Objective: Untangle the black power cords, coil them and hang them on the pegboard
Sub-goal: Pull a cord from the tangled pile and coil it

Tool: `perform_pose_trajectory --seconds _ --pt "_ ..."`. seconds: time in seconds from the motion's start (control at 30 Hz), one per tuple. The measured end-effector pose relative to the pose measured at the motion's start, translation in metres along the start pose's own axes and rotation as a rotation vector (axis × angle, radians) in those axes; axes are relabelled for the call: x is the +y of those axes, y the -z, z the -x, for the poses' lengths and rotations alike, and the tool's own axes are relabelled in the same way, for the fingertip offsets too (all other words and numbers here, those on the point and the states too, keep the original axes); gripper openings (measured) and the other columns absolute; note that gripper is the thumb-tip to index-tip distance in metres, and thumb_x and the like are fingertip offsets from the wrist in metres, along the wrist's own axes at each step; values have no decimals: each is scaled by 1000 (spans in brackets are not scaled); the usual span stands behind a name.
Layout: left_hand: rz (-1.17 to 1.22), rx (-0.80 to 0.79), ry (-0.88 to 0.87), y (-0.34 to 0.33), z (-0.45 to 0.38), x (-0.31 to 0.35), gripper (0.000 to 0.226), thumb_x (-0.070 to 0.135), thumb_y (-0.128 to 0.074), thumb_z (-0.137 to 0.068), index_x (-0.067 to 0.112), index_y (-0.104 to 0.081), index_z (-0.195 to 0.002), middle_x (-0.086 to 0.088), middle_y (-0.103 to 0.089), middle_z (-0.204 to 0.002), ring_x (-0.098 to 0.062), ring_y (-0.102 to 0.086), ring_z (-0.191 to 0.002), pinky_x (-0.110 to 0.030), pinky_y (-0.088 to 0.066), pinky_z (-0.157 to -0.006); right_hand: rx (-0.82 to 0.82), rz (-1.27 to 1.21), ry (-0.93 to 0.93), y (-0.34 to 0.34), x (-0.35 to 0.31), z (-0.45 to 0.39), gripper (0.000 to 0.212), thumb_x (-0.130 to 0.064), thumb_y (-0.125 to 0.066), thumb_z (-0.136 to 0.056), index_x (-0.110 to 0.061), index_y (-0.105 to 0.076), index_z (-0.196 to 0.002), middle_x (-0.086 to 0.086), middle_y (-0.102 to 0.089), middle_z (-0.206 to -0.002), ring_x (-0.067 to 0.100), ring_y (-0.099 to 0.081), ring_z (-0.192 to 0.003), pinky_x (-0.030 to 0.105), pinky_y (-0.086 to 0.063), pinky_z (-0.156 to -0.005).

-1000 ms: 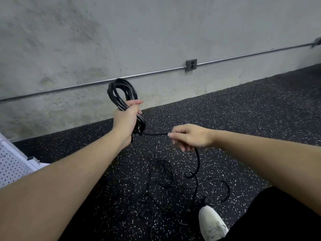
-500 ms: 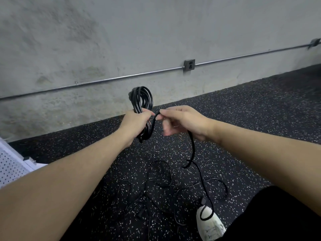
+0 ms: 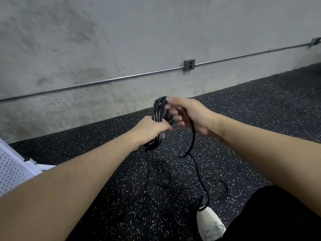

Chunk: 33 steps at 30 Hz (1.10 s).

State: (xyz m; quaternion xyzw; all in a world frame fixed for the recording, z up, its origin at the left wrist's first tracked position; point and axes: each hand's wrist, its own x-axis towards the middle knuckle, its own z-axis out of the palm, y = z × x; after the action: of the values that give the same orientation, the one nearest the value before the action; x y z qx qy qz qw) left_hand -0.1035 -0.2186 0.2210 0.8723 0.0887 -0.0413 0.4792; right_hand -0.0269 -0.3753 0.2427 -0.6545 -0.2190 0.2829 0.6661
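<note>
Left hand (image 3: 149, 129) is clenched around the middle of a coil of black cord (image 3: 160, 113), held up in front of the body over the floor; loops stick out above the fist and a shorter bunch pokes out below the wrist side. Right hand (image 3: 188, 115) is at the top of the coil, fingers (image 3: 171, 100) curled over the upper loop, gripping the loose strand (image 3: 192, 141). That strand drops from under the right palm, bends, and runs down toward the white shoe (image 3: 209, 225) at the bottom of frame, where a loop of it lies over the toe. More black cords (image 3: 160, 181) lie in a loose tangle on the speckled black floor (image 3: 243, 108), between the forearms and just left of the shoe; a couple of plug ends visible in the pile, can't tell which cord they belong to. White pegboard (image 3: 10, 169) sits at the left edge, low, partly cut off, well apart from the coil. Grey concrete wall (image 3: 104, 40) ahead, with a metal conduit (image 3: 121, 78) running along it into an outlet box (image 3: 189, 65).
</note>
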Motion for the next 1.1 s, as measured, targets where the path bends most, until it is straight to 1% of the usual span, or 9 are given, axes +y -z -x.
perform_pose_trajectory --seconds 0.13,0.2,0.33,0.47,0.6,0.7,0.83,0.93,1.1 --pt "52 45 -43 9 2 -8 19 19 -60 -90 14 -73 -78 -3 -72 -75 -15 -61 -74 -34 -42 -79 54 177 208 -2 -1 3 17 -25 -63 -99 -19 -78 -97 2 -66 -83 13 -56 -68 24 -45 -63" --pt "110 -33 -90 4 8 -6 17 23 -58 -81 19 -71 -70 -7 -73 -78 -11 -63 -71 -37 -45 -77 179 282 313 -6 2 0 13 -28 -68 -97 -25 -79 -91 3 -74 -100 22 -66 -89 37 -53 -91" --pt "335 -169 -96 -9 15 -2 12 18 -53 -70 18 -64 -65 -21 -71 -93 -16 -52 -55 -28 -39 -54 439 351 434 -5 3 -6 12 -35 -85 -79 -34 -76 -87 -13 -57 -124 8 -55 -120 41 -42 -111" --pt "367 -156 -167 -19 11 0 10 17 -51 -67 19 -59 -62 -11 -61 -78 -19 -58 -65 -31 -42 -62 422 89 355 -10 3 -5 50 -30 -87 -78 -28 -49 -110 -1 -55 -129 20 -62 -116 50 -56 -97" --pt "469 -234 -186 -25 13 -2 8 10 -46 -66 10 -54 -66 -3 -67 -77 -15 -50 -63 -28 -38 -60 408 -129 305 -18 9 -9 57 -20 -89 -76 -26 -47 -113 13 -65 -119 22 -70 -92 55 -59 -88" --pt "689 -352 -99 -32 13 -3 13 5 -45 -67 7 -58 -66 -14 -60 -79 -30 -63 -76 -38 -51 -77 385 -105 306 -16 11 -11 59 -21 -88 -78 -24 -48 -121 12 -64 -114 17 -69 -86 48 -62 -86" --pt "803 -303 -77 -34 11 3 16 7 -47 -68 11 -63 -69 -9 -58 -75 -24 -60 -66 -49 -58 -87 327 -171 98 -17 19 -12 49 -54 -59 -97 -17 -53 -129 14 -69 -108 27 -68 -82 40 -60 -68" --pt "890 -254 -99 -27 6 6 17 7 -45 -74 10 -61 -70 -8 -55 -76 -22 -56 -64 -46 -57 -81 92 -156 -80 -13 30 -12 68 -69 -27 -98 -15 -67 -107 12 -62 -73 29 -46 -49 25 -37 -43" --pt "1068 -226 -142 -10 2 7 11 7 -45 -71 9 -56 -72 -10 -51 -78 -22 -51 -65 -42 -55 -77 -91 -107 -104 -10 42 -3 39 -27 -20 -103 -19 -41 -71 -7 -43 -54 12 -37 -52 25 -37 -61"
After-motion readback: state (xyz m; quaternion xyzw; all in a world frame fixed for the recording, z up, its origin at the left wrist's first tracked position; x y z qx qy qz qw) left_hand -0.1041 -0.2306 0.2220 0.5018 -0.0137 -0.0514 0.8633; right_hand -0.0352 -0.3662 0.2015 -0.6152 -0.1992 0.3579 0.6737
